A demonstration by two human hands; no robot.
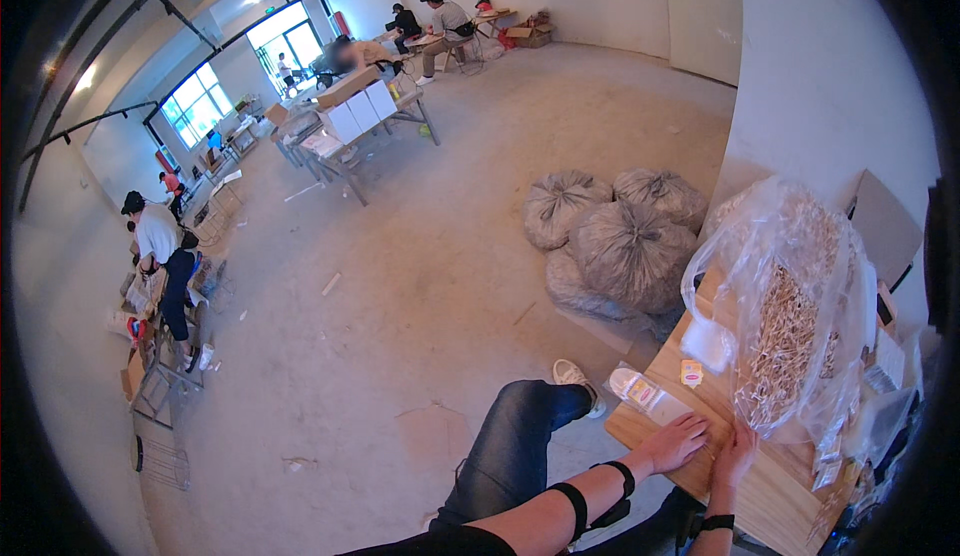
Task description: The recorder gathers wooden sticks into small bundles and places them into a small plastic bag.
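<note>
My left hand point(678, 444) rests at the front edge of the wooden table point(775, 491), its fingers laid over the tabletop beside the near end of a clear plastic packet point(665, 408). The packet has a yellow and white label and lies at the table's left corner. Just right of it, my right hand point(735, 458) is closed, fingers together near the foot of a big clear plastic bag point(790, 341). That bag is full of small tan, stick-like pieces. What the right fingers hold, if anything, is too small to tell. A small yellow card point(691, 373) lies beyond my hands.
A clear plastic pouch point(708, 344) lies by the big bag. White boxes and clear packets point(880, 426) crowd the table's right side. Stuffed grey sacks point(635, 246) stand on the floor beyond. Other people work at tables farther off, near stacked white boxes point(360, 111).
</note>
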